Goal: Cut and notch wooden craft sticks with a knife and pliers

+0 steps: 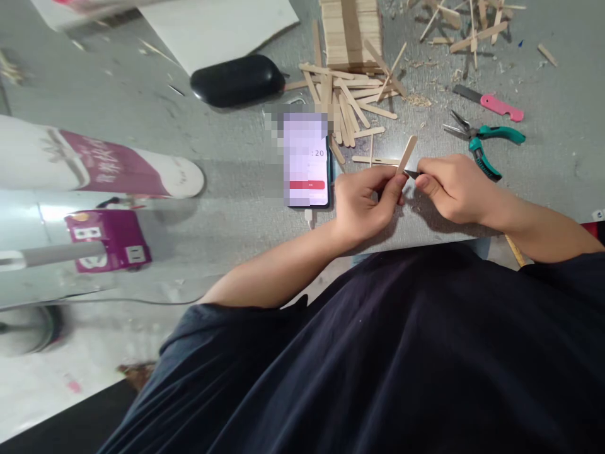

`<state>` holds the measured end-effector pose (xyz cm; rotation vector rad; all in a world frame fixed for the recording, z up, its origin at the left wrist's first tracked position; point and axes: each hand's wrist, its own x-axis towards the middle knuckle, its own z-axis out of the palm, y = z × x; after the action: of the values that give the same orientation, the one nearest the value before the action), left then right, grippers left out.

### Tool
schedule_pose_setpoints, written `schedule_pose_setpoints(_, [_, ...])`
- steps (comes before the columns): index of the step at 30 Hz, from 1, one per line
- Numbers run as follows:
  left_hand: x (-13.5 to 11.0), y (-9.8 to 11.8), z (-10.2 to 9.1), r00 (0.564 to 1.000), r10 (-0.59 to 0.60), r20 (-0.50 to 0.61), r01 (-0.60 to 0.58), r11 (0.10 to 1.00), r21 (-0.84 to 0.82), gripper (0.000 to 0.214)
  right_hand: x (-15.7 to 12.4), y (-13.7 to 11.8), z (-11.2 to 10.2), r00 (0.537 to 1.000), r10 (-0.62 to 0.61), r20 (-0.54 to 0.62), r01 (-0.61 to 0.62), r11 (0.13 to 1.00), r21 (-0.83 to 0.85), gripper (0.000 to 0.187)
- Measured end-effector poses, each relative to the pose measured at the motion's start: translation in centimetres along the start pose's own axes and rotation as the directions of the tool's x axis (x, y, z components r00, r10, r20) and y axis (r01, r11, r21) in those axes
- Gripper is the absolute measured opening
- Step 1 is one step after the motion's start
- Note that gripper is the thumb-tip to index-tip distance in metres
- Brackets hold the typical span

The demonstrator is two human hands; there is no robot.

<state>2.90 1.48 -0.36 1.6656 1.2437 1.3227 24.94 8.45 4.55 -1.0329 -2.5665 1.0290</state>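
Observation:
My left hand [371,203] is closed, pinching a flat wooden craft stick [407,153] that points up and to the right between thumb and fingers. Close beside it, my right hand [456,189] is wrapped round a slim tool [413,174] with a dark tapered collar. A thin metal shaft appears to run from that collar toward the craft stick; its kind is unclear and the handle is hidden in my fist. Just beyond my left hand, two more sticks lie crossed [371,157] on the grey table [246,221].
Loose sticks [347,104] lie below a stacked bundle [352,34]. Teal-handled pliers [479,135] and a pink-handled folding tool [501,107] lie right. A phone [307,161] with a charging cable, a black case [239,81], a white-and-maroon container [108,157] and a purple box [118,236] stand left.

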Motion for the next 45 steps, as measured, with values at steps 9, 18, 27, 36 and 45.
schedule_pose_setpoints(9, [-0.4,-0.3,0.3,1.000,-0.019,-0.019,0.019,1.000,0.012,0.045,0.1,-0.3,0.0,0.999,0.031,0.010,-0.030,0.999,-0.022,0.068])
schedule_pose_setpoints(18, [-0.3,-0.7,0.8,0.997,-0.036,-0.063,0.032,0.997,-0.064,0.052,0.2,-0.8,-0.2,0.996,0.082,0.037,-0.081,0.996,-0.031,0.064])
schedule_pose_setpoints(27, [-0.3,-0.6,0.8,0.998,-0.024,-0.051,0.021,0.998,-0.059,0.049,0.1,-0.8,-0.4,0.991,0.111,0.069,-0.106,0.992,-0.065,0.055])
schedule_pose_setpoints(36, [-0.4,-0.7,0.8,0.998,-0.058,-0.037,0.057,0.998,-0.025,0.052,0.1,-0.7,-0.2,0.991,0.118,0.062,-0.116,0.993,-0.031,0.042])
schedule_pose_setpoints(45, [-0.7,-1.4,0.5,0.999,-0.027,-0.032,0.030,0.995,0.097,0.040,0.1,-0.4,-0.1,0.987,0.137,0.080,-0.130,0.988,-0.089,0.044])
